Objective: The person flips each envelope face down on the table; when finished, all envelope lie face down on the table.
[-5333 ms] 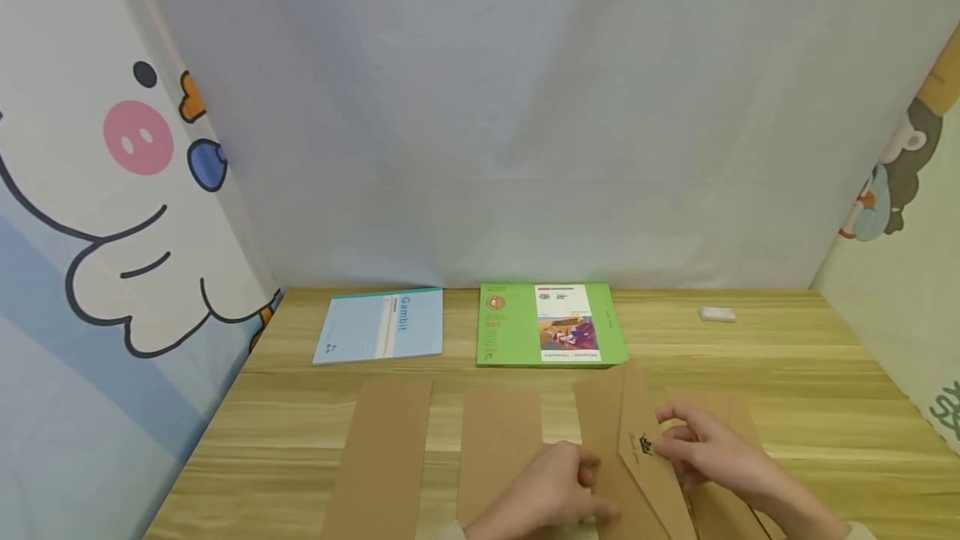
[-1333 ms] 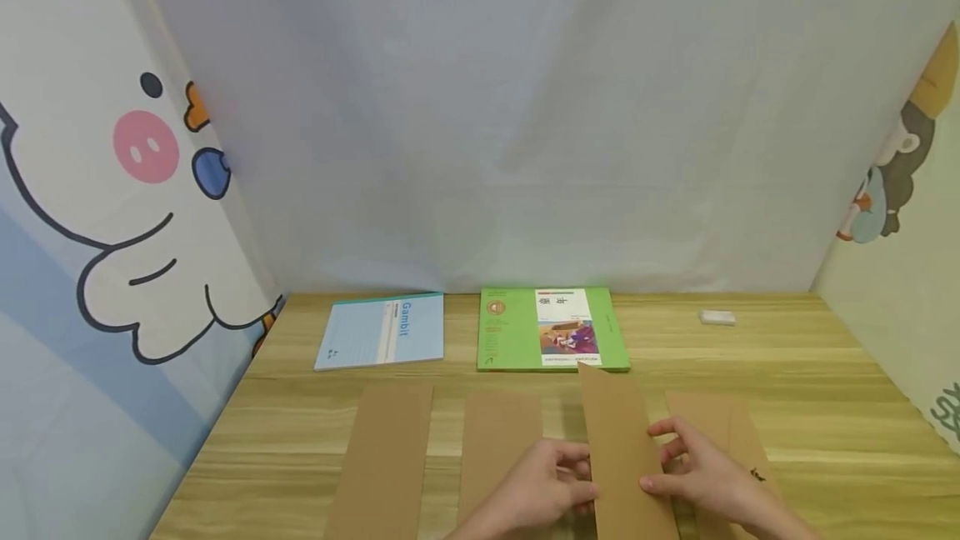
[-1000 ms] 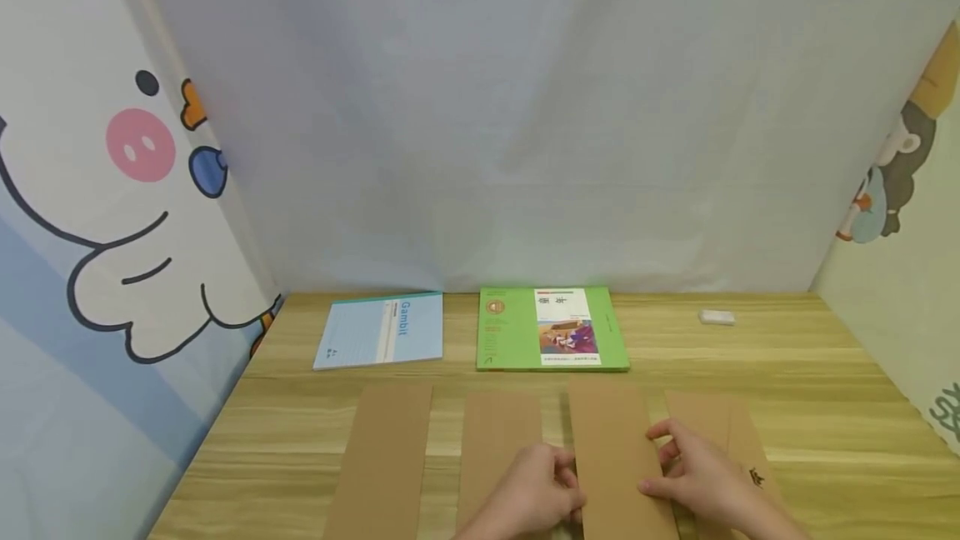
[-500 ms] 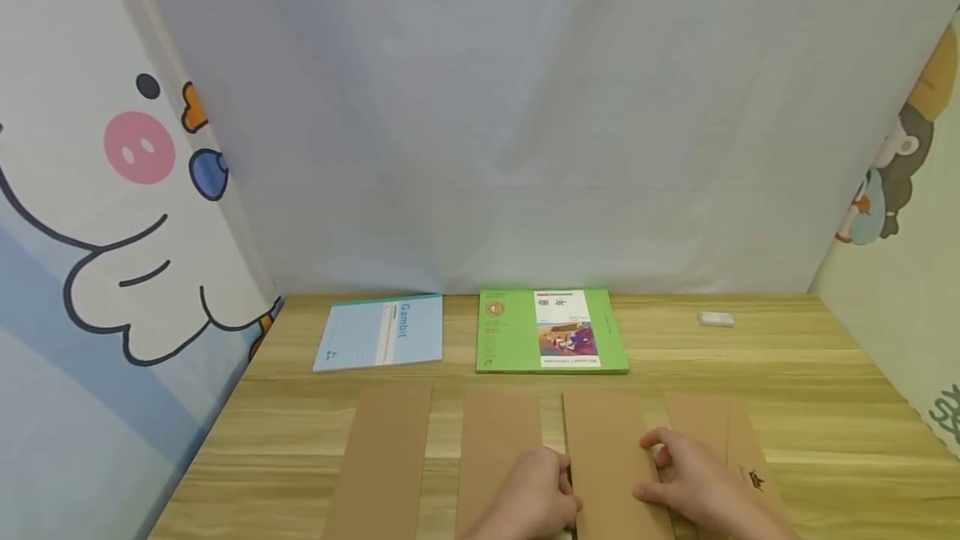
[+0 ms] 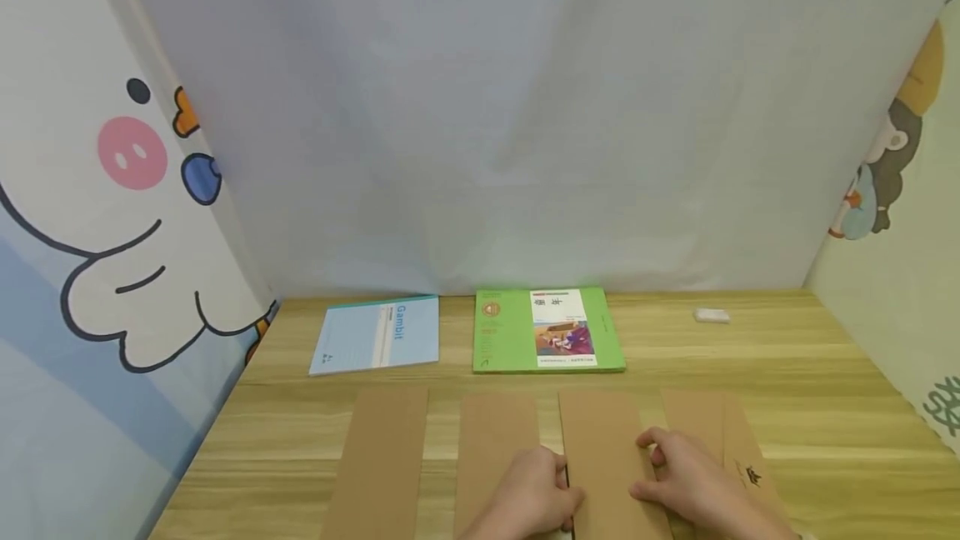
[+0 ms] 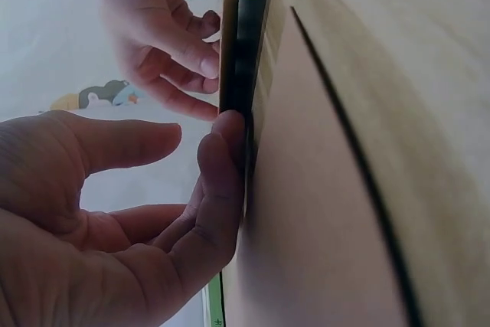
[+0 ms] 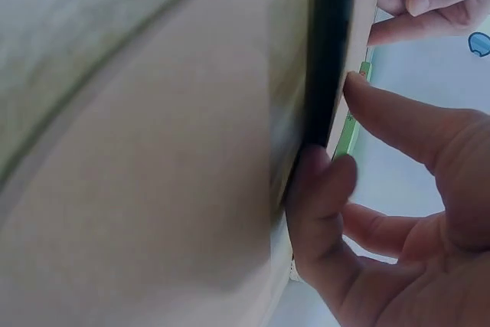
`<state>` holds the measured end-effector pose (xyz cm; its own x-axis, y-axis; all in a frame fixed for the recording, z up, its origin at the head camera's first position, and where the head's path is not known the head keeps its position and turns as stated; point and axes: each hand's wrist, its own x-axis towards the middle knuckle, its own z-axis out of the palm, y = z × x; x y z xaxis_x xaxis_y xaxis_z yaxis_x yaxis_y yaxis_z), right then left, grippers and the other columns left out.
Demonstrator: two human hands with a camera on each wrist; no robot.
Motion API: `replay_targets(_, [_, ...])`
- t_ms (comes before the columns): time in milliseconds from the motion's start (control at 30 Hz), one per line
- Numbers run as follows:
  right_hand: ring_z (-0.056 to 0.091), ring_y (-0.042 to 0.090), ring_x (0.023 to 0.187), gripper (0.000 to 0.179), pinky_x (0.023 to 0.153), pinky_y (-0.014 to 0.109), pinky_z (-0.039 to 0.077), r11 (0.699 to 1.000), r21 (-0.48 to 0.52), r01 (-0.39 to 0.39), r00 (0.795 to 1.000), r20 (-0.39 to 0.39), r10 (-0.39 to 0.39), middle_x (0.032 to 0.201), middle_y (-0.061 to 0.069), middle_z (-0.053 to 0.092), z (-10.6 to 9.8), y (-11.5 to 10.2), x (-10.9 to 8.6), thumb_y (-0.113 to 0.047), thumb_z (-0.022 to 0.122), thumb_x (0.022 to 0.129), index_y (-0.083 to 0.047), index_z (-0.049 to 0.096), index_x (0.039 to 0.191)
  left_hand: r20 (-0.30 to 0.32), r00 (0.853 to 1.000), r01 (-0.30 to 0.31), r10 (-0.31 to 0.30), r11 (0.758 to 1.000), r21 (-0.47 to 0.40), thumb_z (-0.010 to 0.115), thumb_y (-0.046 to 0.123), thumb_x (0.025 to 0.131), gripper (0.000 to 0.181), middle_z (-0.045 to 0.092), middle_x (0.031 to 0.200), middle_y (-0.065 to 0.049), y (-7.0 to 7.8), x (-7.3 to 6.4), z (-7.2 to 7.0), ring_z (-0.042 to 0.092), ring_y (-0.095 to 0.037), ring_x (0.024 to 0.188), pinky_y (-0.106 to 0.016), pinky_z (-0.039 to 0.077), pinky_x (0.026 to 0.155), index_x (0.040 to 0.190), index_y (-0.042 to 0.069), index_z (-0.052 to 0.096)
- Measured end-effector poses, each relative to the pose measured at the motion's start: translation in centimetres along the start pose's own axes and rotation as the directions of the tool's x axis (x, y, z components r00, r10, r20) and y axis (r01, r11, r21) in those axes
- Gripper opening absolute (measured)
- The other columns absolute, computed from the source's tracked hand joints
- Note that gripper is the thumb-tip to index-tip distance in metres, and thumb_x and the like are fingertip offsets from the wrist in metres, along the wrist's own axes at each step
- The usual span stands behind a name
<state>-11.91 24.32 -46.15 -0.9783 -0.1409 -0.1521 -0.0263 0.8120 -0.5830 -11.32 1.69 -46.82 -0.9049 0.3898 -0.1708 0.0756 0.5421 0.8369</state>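
Note:
Several brown kraft envelopes lie in a row, long sides pointing away from me. Both hands are at the third envelope (image 5: 606,457), plain side up, close over the table with a dark gap beneath it. My left hand (image 5: 531,486) has curled fingers (image 6: 218,181) under its left edge; the thumb stands slightly above. At the opposite edge, my right hand (image 5: 690,473) pinches it, thumb (image 7: 375,101) on top and fingers below. Right of that, partly behind the right hand, another envelope (image 5: 693,411) shows its flap and a black crown print (image 5: 753,475).
Two plain envelopes (image 5: 381,457) (image 5: 497,432) lie on the left. A blue notebook (image 5: 375,333) and a green book (image 5: 502,340) sit along the back of the wooden table (image 5: 810,373). A white eraser (image 5: 711,315) is at the back right, before a grey curtain (image 5: 480,123).
Earlier the third envelope showed its crown-printed flap; it has been turned over to its plain side. Its raised left edge has come down, and both hands have shifted slightly left.

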Motion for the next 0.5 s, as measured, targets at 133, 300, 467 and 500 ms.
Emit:
replay_targets(133, [0.051, 0.018, 0.076, 0.052, 0.071, 0.04, 0.046, 1.0, -0.016, 0.015, 1.0, -0.012, -0.016, 0.082, 0.001, 0.055, 0.1, 0.0, -0.1, -0.023, 0.088, 0.066, -0.003, 0.061, 0.107, 0.0, 1.0, 0.014, -0.014, 1.0, 0.013, 0.07, 0.016, 0.084, 0.013, 0.051, 0.041, 0.006, 0.3, 0.0, -0.1, 0.047, -0.007, 0.039, -0.022, 0.039, 0.047, 0.076, 0.008, 0.064])
replay_targets(300, [0.052, 0.018, 0.079, 0.055, 0.072, 0.04, 0.046, 1.0, 0.009, 0.026, 1.0, -0.015, -0.026, 0.083, 0.001, 0.056, 0.0, 0.3, -0.2, -0.025, 0.088, 0.066, -0.002, 0.061, 0.108, 0.007, 1.0, 0.015, -0.015, 1.0, 0.01, 0.07, 0.018, 0.085, 0.015, 0.052, 0.041, 0.004, 0.5, -0.2, -0.3, 0.046, -0.008, 0.038, -0.022, 0.039, 0.047, 0.079, 0.006, 0.065])
replay_targets(467, [0.052, 0.016, 0.076, 0.061, 0.069, 0.037, 0.047, 0.999, 0.043, 0.028, 0.999, -0.045, -0.027, 0.086, 0.003, 0.056, -0.8, 0.9, -0.7, -0.031, 0.085, 0.07, 0.002, 0.058, 0.115, -0.014, 1.0, -0.011, 0.011, 1.0, 0.004, 0.071, 0.019, 0.084, 0.021, 0.052, 0.044, 0.006, 1.0, 0.0, -0.1, 0.051, -0.008, 0.042, -0.022, 0.045, 0.056, 0.088, -0.002, 0.068])
replay_targets(500, [0.052, 0.015, 0.075, 0.062, 0.068, 0.036, 0.047, 0.999, 0.036, 0.027, 0.998, -0.056, -0.025, 0.087, 0.003, 0.056, -1.1, 1.1, -0.8, -0.033, 0.084, 0.071, 0.002, 0.058, 0.116, -0.011, 1.0, -0.01, 0.01, 1.0, -0.007, 0.072, 0.02, 0.084, 0.026, 0.053, 0.046, 0.007, 1.1, 0.1, 0.1, 0.052, -0.007, 0.043, -0.022, 0.047, 0.06, 0.094, -0.004, 0.068])
